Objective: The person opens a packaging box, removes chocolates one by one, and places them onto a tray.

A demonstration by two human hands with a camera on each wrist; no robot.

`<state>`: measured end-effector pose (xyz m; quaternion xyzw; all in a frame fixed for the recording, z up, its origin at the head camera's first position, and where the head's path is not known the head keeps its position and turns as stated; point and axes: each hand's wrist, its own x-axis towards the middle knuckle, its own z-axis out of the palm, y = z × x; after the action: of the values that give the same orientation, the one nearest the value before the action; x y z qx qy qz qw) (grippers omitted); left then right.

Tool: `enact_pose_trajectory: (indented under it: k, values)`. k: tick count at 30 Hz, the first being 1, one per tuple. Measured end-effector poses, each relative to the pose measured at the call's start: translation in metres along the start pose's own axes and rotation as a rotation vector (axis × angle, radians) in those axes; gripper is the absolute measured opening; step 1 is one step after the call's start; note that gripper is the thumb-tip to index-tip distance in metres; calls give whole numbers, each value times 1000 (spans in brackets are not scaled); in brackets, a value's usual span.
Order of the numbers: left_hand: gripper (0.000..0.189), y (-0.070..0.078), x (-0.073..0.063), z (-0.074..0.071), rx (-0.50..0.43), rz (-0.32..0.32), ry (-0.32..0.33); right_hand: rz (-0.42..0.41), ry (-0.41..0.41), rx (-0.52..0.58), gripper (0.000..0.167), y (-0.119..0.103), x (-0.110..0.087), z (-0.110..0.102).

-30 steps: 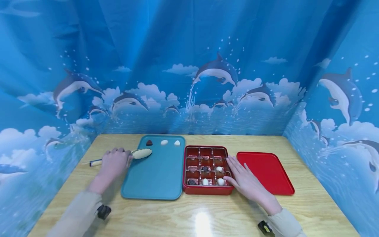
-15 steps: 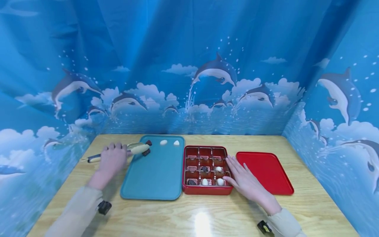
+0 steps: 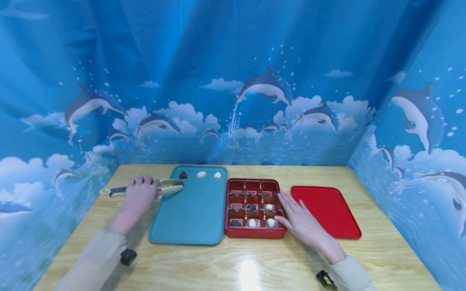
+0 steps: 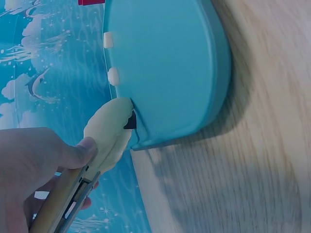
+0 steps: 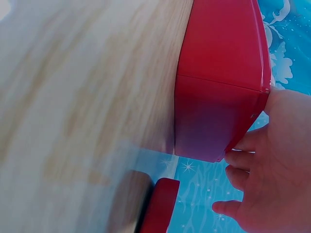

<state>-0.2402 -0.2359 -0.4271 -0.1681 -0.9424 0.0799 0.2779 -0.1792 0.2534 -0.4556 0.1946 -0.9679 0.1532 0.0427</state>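
Observation:
My left hand point(image 3: 140, 195) grips a pair of tongs point(image 3: 168, 188) with cream scalloped tips and a dark blue section on the handle. The tips reach over the left edge of the teal tray point(image 3: 189, 214), with a dark chocolate piece point(image 3: 180, 183) showing between them. Behind them on the tray lie a dark triangular chocolate point(image 3: 183, 175), a white oval one point(image 3: 201, 174) and a white triangular one point(image 3: 217, 175). In the left wrist view, thumb and fingers close round the tongs point(image 4: 104, 133). My right hand point(image 3: 302, 220), fingers straight, rests against the right side of the red divided box point(image 3: 255, 233).
Clear dividers split the box into compartments; its front row and part of the middle row hold dark and white chocolates point(image 3: 252, 223). A flat red tray or lid point(image 3: 327, 212) lies to the right. A dolphin-print curtain point(image 3: 233, 101) hangs behind and beside the wooden table point(image 3: 204, 262).
The tongs opened and shifted slightly left and up; a dark chocolate that lay below their tips half a second ago now shows between them. The right hand has stayed put.

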Motion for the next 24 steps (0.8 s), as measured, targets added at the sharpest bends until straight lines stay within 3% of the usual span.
enact_pose_trajectory:
  k: [7, 12, 17, 24]
  values:
    - [35, 2, 2, -6, 4, -5, -14, -5, 4, 1, 79, -1, -1, 0]
    - [44, 8, 13, -19, -22, 12, 12, -2, 4, -3, 80, 1, 0, -1]
    - [44, 30, 30, -35, -69, 53, 9, 3, 9, 1, 81, 2, 1, 0]
    - [46, 64, 50, -51, -164, 169, 32, 3, -6, -2, 81, 1, 1, 2]
